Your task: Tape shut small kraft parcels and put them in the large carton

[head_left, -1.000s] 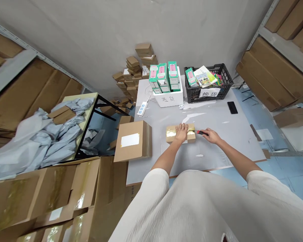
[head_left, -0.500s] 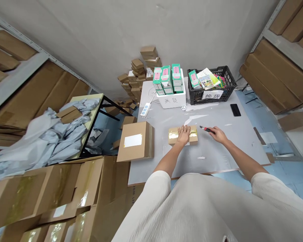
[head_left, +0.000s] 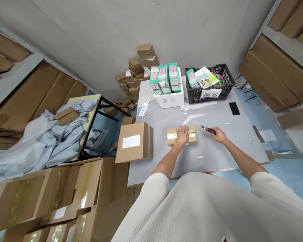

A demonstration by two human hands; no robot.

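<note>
My left hand (head_left: 182, 135) lay flat, spread on a taped carton (head_left: 171, 135), my right hand (head_left: 219, 135) clenched a red cutter (head_left: 210, 130), beyond my fingers stood a black crate (head_left: 225, 93) labelled 换货.

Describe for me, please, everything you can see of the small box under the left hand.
The small box is oblong and brown, apparently cardboard, with shiny yellowish tape along its top. It lies flat on the grey table, its long side running left to right in view. The left hand rests on it, hiding the middle of its top. The utility knife in the right hand is beyond its right end, apart from it. Whether the tape is cut cannot be told.
</note>
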